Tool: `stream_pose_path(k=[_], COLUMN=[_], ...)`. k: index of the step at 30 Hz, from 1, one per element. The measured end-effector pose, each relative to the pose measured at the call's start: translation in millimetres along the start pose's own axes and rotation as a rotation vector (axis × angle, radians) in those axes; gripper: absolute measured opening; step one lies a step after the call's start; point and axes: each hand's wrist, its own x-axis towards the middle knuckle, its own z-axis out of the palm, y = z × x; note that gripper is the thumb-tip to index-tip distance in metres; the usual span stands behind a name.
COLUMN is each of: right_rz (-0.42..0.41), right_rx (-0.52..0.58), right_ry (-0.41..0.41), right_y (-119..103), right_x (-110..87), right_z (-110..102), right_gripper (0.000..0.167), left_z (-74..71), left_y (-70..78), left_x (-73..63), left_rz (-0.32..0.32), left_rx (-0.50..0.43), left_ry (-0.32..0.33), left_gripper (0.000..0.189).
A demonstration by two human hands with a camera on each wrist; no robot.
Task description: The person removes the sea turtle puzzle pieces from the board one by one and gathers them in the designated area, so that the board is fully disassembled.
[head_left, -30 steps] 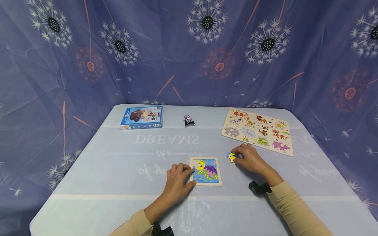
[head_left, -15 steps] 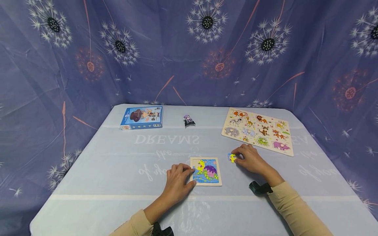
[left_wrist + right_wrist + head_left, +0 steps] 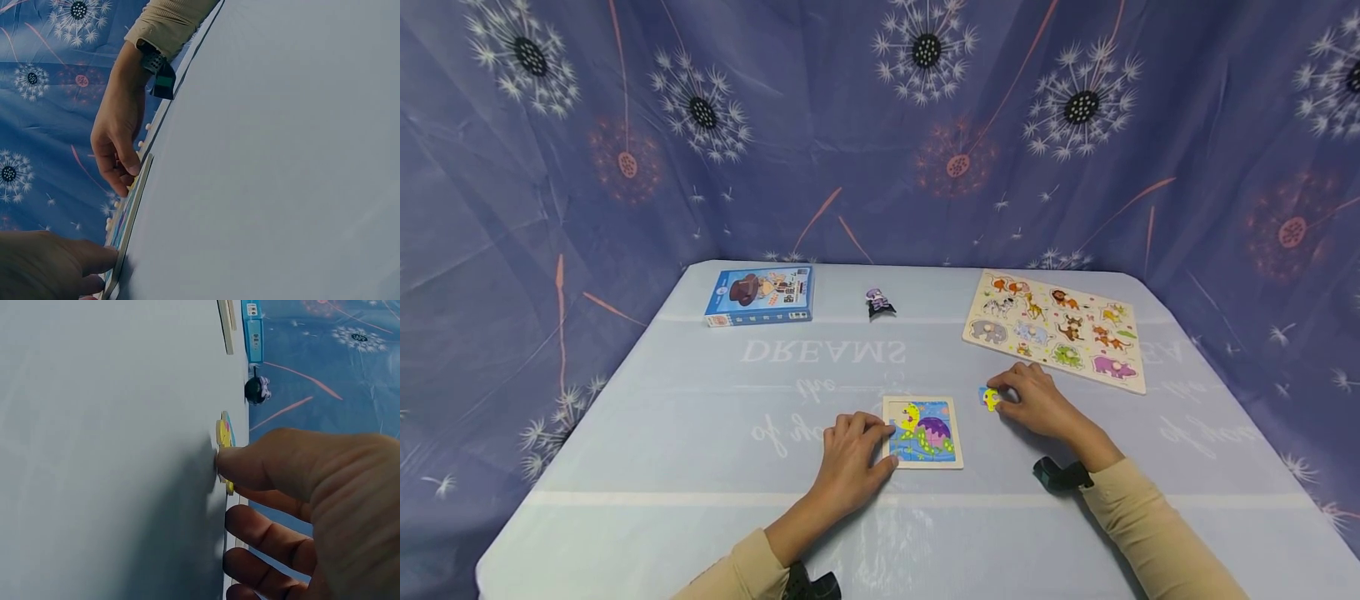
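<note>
Pinched in the fingers of the right hand [image 3: 1036, 402], right of the puzzle [image 3: 931, 432] whose left edge the left hand [image 3: 847, 458] touches with fingers apart, the small yellow-and-blue piece [image 3: 988, 399] is probably light, stiff and a little slick, easiest to hold by its edges.

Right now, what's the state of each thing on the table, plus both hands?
Left hand: fingertips on the puzzle's left edge
Right hand: pinching the piece
Piece: out of the puzzle; table contact unclear
Puzzle: flat, top-left corner looks unfilled
Animal board: flat, set at an angle, slots look filled
Box: lying flat, looks closed
Black-and-purple trinket: on the table, untouched
</note>
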Motion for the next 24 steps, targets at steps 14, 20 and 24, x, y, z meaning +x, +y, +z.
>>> stream_pose_path(k=[14, 20, 24], right_rz=[-0.066, -0.106, -0.127], right_rx=[-0.005, -0.004, -0.001], right_ry=[0.021, 0.0, -0.023], right_y=[-17, -33, -44], right_x=[8.0, 13.2, 17.3], right_z=[3, 7, 9], right_gripper=[0.032, 0.032, 0.032], left_z=[1.7, 6.5, 9.0], left_y=[14.2, 19.0, 19.7], left_x=[6.3, 8.0, 8.7], left_rz=[0.018, 0.007, 0.006], left_rx=[-0.075, -0.091, -0.092], left_ry=[-0.029, -0.048, -0.051], left_gripper=[0.031, 0.033, 0.033])
